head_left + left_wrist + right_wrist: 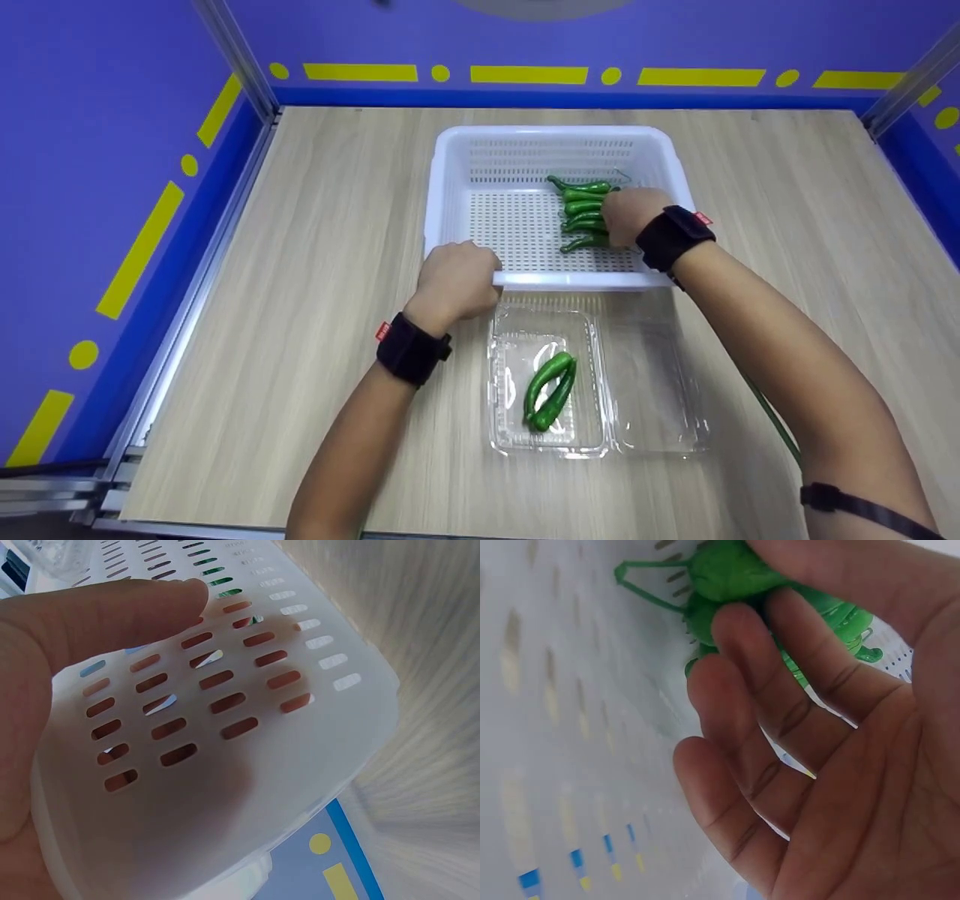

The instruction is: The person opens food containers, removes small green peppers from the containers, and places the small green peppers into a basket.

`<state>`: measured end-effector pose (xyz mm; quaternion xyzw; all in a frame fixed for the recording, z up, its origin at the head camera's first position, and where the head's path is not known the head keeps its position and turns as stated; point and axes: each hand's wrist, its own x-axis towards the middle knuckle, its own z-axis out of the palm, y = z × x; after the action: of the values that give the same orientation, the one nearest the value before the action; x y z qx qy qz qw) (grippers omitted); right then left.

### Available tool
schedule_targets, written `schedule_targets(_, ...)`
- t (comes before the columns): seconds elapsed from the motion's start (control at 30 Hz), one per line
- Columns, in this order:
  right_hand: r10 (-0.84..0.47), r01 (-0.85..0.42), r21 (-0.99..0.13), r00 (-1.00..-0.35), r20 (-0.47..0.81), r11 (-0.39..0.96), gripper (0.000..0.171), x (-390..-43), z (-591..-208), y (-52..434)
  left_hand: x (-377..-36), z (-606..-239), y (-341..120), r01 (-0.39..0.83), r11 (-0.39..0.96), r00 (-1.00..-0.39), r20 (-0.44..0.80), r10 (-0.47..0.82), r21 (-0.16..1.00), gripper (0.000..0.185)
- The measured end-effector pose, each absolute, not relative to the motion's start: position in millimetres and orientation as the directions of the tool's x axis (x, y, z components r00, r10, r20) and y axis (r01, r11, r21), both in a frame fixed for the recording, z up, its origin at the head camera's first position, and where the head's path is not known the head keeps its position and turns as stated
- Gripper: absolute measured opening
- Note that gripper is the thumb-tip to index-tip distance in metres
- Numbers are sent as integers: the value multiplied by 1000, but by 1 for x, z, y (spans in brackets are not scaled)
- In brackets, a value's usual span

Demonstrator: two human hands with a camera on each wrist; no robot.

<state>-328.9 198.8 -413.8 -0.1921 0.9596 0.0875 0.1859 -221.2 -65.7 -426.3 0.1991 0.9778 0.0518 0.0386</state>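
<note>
Peppers (581,207), slender, glossy and green, lie side by side in the white slotted plastic basket (570,281), and here I am with the right hand (634,214) down among them, forearm slanting in from the lower right, wrist by the near right corner. On my wrist feed, thumb and leading fingertips pinch at the stalk ends; whether one or two are caught, I can't tell. The outer fingers curl, slightly apart. Over to my left hand (459,279): arm angled up from below, fingers clamped over the basket's near left corner, thumb laid along the outer wall. Just below, two curved green peppers (559,401) sit in the left half of an opened, clear plastic clamshell box (652,394) on the pale wood-grain tabletop (337,225).
</note>
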Motion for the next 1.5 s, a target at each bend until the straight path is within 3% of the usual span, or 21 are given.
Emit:
schedule_targets(0.2, -317, -380, 99, -868, -382, 920, 12, -329, -415, 200, -221, -427, -65, 384, 915, -918, -56, 393, 119, 27)
schedule_targets(0.5, -309, -366, 89, -873, -377, 926, 33, -325, -410, 199, -221, -427, -66, 387, 915, -917, -51, 395, 115, 28)
schedule_targets(0.83, -353, -331, -126, -889, -290, 935, 48, -327, -385, 211, -221, -427, -65, 386, 914, -917, -54, 395, 121, 25)
schedule_targets(1.3, -443, -409, -240, -890, -108, 881, 32, -313, -361, 212, -221, -427, -65, 383, 916, -918, -56, 392, 122, 25)
schedule_targets(1.5, -467, -436, -276, -882, -57, 857, 28, -301, -353, 211, -221, -426, -64, 385, 915, -918, -52, 394, 122, 17)
